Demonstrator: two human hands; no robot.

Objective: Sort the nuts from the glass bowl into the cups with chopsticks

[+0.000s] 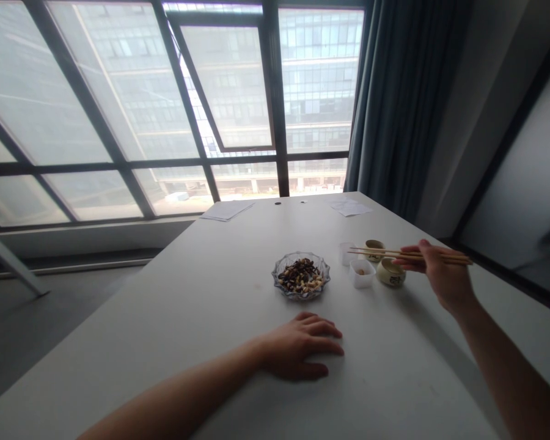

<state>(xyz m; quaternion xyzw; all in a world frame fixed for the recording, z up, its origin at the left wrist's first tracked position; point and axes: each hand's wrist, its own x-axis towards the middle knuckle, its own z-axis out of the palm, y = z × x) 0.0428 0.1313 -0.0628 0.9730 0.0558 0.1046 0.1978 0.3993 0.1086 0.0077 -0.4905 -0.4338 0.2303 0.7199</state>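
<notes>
My right hand [442,272] grips a pair of wooden chopsticks [389,252], held nearly level with their tips pointing left above the small containers. Beneath them stand two small ceramic pots, a pale green one with a dark character [391,273] and a second pot [374,249] behind it. Left of these sits a square clear plastic cup [361,275] with a small bit of food inside, and another translucent cup [347,253] is behind it. My left hand [302,346] rests flat on the table, fingers spread, in front of a scalloped glass bowl [277,282] of mixed dark and pale nuts or seeds.
The white table [201,342] stretches toward the windows. Sheets of paper [228,210] lie at its far left corner, and more paper [351,206] at the far right. A dark blue curtain [394,110] hangs at the right. A pale metal leg [13,263] stands on the floor at left.
</notes>
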